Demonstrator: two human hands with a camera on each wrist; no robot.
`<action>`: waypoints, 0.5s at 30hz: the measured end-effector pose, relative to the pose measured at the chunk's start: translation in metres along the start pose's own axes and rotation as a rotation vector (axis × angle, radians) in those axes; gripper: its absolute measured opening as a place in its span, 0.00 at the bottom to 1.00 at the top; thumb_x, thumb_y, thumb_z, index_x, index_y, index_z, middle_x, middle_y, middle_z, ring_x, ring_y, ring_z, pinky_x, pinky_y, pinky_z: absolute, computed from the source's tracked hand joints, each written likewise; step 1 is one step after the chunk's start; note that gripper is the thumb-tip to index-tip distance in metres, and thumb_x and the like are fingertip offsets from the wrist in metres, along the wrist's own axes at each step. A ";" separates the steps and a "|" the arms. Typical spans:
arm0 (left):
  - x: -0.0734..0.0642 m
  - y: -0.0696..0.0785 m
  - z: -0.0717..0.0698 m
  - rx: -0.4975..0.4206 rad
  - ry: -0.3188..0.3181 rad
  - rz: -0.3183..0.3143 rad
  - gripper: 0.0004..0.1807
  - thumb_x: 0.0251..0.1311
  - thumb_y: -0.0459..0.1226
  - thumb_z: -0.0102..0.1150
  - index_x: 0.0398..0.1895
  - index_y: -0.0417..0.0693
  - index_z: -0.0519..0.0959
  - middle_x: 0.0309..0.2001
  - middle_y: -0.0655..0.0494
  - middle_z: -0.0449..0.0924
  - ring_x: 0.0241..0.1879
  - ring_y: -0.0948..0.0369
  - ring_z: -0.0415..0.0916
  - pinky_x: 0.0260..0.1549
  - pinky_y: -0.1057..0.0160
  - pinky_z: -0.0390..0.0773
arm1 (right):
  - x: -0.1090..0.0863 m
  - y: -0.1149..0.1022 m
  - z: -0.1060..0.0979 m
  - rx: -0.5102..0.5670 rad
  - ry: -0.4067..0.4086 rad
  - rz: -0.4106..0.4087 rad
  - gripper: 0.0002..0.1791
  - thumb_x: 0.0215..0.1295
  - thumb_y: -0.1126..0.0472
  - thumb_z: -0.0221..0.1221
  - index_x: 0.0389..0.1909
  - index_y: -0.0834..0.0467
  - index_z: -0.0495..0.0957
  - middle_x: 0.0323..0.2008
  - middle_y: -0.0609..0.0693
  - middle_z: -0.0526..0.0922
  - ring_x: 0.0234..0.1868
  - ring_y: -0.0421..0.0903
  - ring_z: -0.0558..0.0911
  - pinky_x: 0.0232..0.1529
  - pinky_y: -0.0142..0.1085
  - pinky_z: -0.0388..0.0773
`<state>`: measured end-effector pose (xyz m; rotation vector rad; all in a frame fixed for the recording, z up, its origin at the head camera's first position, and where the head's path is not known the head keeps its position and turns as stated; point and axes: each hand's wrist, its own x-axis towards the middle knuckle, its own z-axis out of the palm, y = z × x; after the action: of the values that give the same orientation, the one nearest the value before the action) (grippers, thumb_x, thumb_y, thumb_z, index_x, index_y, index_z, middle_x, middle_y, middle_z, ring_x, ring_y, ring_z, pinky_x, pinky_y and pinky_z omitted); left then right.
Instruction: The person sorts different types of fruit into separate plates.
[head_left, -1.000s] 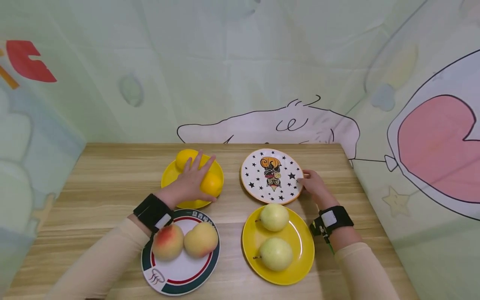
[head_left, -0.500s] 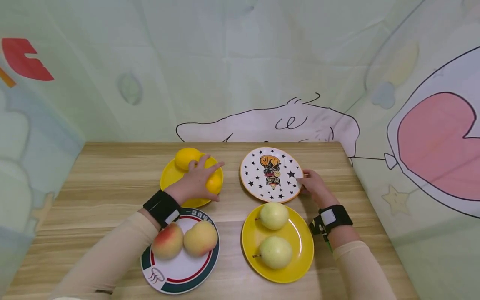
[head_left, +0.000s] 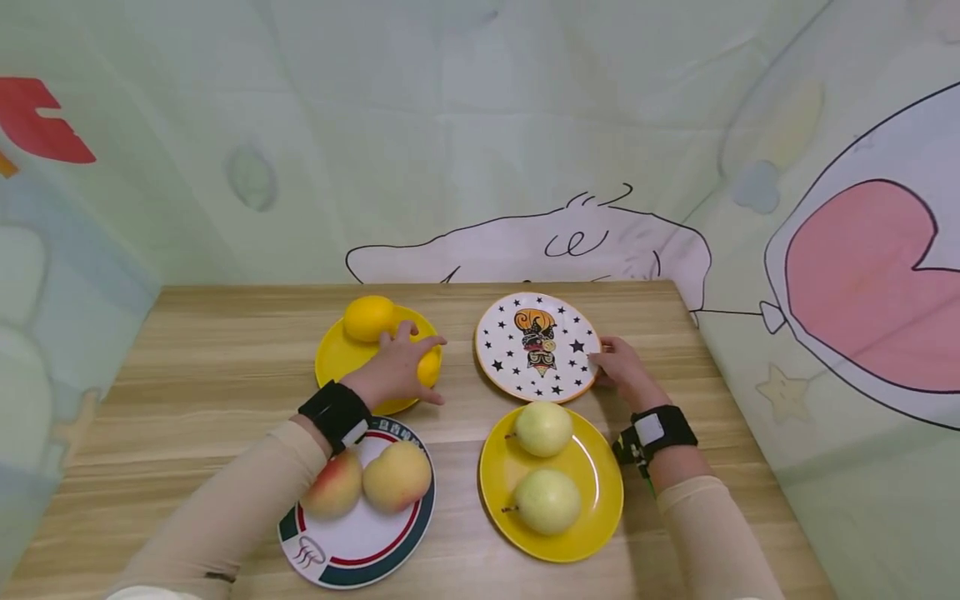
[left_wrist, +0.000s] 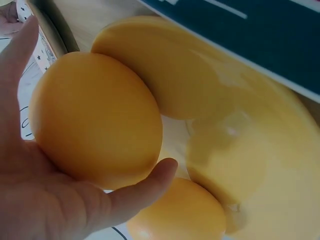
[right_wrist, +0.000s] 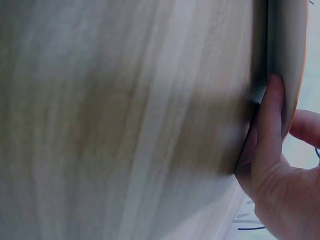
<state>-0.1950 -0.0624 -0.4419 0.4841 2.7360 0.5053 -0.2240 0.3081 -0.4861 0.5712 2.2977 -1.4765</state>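
In the head view my left hand (head_left: 393, 367) is over a small yellow plate (head_left: 333, 367) at the back left. Its fingers curve round a lemon (left_wrist: 97, 120), mostly hidden by the hand from above; the left wrist view shows it between thumb and finger. A second lemon (head_left: 368, 318) lies at the far side of that plate. At the back right, my right hand (head_left: 628, 372) pinches the rim of a white plate (head_left: 498, 337) with black stars and a cat picture. Thumb on top and fingers beneath the rim (right_wrist: 287, 65) show in the right wrist view.
In front on the left, a white plate with a green rim (head_left: 375, 575) bears two peaches (head_left: 397, 477), partly under my left forearm. To its right, a yellow plate (head_left: 592, 533) holds two pears (head_left: 547, 501). A printed cloth (head_left: 375, 150) hangs behind the wooden table (head_left: 187, 375).
My left hand has shifted right, its spread fingers drawing in round the nearer lemon, and the farther lemon has come into fuller view. My right hand keeps its hold on the starred plate.
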 end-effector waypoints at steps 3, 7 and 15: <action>0.002 0.001 0.001 -0.015 0.004 -0.014 0.49 0.40 0.57 0.72 0.69 0.63 0.61 0.66 0.40 0.47 0.56 0.37 0.55 0.50 0.48 0.75 | 0.002 0.000 0.000 0.006 -0.008 0.000 0.30 0.69 0.65 0.47 0.69 0.67 0.50 0.57 0.63 0.65 0.34 0.42 0.75 0.34 0.30 0.78; 0.005 0.002 0.003 -0.039 0.004 -0.034 0.47 0.40 0.55 0.73 0.67 0.63 0.64 0.66 0.40 0.46 0.56 0.37 0.56 0.51 0.48 0.75 | 0.002 0.000 0.000 0.013 -0.016 0.002 0.30 0.69 0.66 0.47 0.69 0.68 0.50 0.55 0.63 0.65 0.34 0.41 0.75 0.34 0.31 0.79; 0.012 0.005 0.003 0.001 0.022 -0.051 0.39 0.41 0.53 0.73 0.61 0.58 0.70 0.65 0.41 0.51 0.54 0.39 0.62 0.52 0.50 0.75 | 0.001 -0.004 0.001 0.005 -0.009 0.017 0.29 0.69 0.67 0.47 0.68 0.67 0.52 0.54 0.62 0.66 0.35 0.43 0.75 0.36 0.32 0.79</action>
<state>-0.2033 -0.0523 -0.4456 0.4100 2.7614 0.4995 -0.2267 0.3056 -0.4836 0.5833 2.2770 -1.4746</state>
